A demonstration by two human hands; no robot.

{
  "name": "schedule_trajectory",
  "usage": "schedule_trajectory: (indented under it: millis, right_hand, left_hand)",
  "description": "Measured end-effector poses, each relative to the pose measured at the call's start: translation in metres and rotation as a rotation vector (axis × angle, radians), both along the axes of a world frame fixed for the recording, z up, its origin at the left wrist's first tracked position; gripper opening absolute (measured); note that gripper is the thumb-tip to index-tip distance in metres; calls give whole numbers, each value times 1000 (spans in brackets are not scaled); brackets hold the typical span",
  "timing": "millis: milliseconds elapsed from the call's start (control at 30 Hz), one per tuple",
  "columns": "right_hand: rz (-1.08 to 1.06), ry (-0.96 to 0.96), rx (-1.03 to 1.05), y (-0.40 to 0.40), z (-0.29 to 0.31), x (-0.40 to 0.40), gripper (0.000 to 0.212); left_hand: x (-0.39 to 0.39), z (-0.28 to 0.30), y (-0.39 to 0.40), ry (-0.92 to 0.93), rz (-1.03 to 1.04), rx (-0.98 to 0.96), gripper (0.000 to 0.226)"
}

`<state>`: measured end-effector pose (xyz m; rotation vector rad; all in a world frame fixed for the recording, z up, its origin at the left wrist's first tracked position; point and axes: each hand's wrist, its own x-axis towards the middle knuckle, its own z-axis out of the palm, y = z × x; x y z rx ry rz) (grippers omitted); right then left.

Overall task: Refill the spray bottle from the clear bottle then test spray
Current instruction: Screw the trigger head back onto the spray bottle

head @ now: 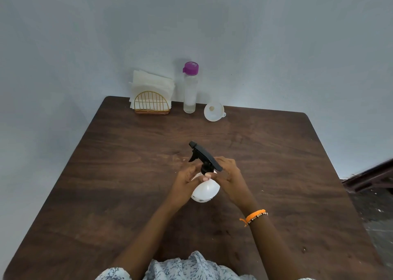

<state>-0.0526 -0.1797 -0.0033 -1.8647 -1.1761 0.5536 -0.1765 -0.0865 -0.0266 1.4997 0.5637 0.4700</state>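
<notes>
- Table [127,184] of dark wood, set against a pale wall.
- Spray bottle [205,189], white with a black trigger head, upright mid-table between both hands.
- Left hand [187,180] grasps the bottle's shoulder.
- Right hand [228,174] grips the black collar; orange wristband [254,216] behind it.
- Clear bottle [190,88], purple-capped, standing at the far edge.
- Napkin holder [152,104] left of it.
- Funnel [214,111] lying just right of it.

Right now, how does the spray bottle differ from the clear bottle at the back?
The spray bottle is white, round-bodied, with a black trigger head; the clear bottle is tall, slim, see-through, with a purple cap. The spray bottle is mid-table, gripped by the left hand and right hand; the clear bottle stands untouched by the wall. Both are upright and capped.
</notes>
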Motion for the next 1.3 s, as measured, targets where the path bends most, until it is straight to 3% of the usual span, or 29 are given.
schedule_trajectory:
  millis: [200,433,800,1000,1233,1300]
  right_hand:
    - [-70,35,103,1,-2,-5,25]
    - [15,143,112,-3,5,-1,25]
    - [-203,130,206,10,1,-24,30]
    - [-77,-20,142,0,5,-24,27]
    - [81,-244,-39,3,23,1,24]
    - [107,-227,-53,7,28,3,21]
  left_hand:
    - [-2,-4,1,16,-4,3,28]
    - [-4,-8,2,65,-36,52,33]
    - [-5,-12,3,88,-8,119,27]
    - [-4,-12,2,72,-13,139,40]
    - [-3,-13,3,74,-7,111,28]
    - [-3,-15,4,77,-17,112,31]
